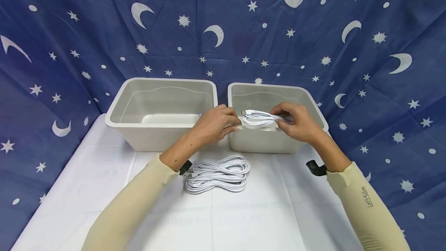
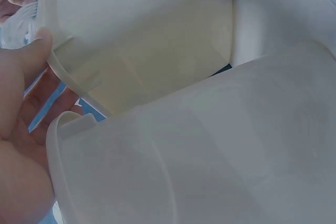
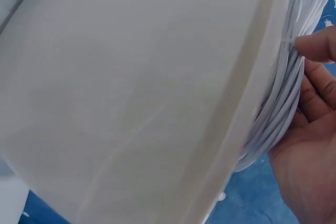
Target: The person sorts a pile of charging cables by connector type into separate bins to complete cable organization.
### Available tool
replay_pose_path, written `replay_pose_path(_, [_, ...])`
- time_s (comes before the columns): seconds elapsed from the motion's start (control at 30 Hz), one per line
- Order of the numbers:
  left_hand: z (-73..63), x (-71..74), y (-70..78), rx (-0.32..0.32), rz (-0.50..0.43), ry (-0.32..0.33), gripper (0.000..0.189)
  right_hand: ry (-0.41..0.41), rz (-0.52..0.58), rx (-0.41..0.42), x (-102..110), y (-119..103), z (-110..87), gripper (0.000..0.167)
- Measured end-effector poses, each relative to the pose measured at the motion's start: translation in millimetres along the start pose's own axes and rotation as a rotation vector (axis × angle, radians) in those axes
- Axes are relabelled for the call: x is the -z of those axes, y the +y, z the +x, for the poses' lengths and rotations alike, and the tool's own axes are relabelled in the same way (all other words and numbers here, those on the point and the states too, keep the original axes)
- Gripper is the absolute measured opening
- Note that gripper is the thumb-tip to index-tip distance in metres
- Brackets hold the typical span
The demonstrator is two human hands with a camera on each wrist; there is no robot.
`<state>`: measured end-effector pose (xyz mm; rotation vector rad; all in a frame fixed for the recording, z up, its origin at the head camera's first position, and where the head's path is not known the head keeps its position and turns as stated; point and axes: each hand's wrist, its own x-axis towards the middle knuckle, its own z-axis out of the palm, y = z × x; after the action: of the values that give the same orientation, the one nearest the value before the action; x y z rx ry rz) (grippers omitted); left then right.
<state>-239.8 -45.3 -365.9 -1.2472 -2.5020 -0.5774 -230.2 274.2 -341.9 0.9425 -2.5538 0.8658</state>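
My right hand (image 1: pixel 297 123) pinches a coiled white USB cable (image 1: pixel 258 117) over the front rim of the right grey bin (image 1: pixel 265 142). A metal plug end points left from the coil. In the right wrist view the thumb presses the bundle (image 3: pixel 286 82) against the fingers, right beside the bin's rim. My left hand (image 1: pixel 214 125) grips the right bin's front left corner. The left wrist view shows its thumb (image 2: pixel 37 53) on the rim's near side and the fingers behind it. On the table in front lie more coiled white cables (image 1: pixel 217 173).
Left of the right bin stands a second grey bin (image 1: pixel 153 138), a narrow gap between them. A small blue bit shows inside it. Both stand on a white-covered table (image 1: pixel 251 220), with a blue moon-and-star curtain (image 1: pixel 230 7) behind and at the sides.
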Motion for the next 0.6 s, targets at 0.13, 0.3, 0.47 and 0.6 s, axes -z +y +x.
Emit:
replay_pose_path(0.13, [-0.1,-0.5,0.5,0.001,0.013,-0.007,0.018,0.000,-0.020,-0.026,0,8,-0.7,0.026])
replay_pose_path(0.3, [-1.5,-2.4,1.7,0.011,0.010,-0.013,0.018,-0.010,-0.043,-0.059,-2,16,-5.0,0.025])
replay_pose_path(0.47, [-2.1,-2.2,1.1,0.014,0.005,-0.013,0.019,-0.034,-0.034,-0.064,-5,21,-7.6,0.021])
replay_pose_path(0.6, [-1.6,-1.3,0.0,0.008,0.004,-0.004,0.019,-0.018,-0.003,-0.085,-4,20,-8.2,0.021])
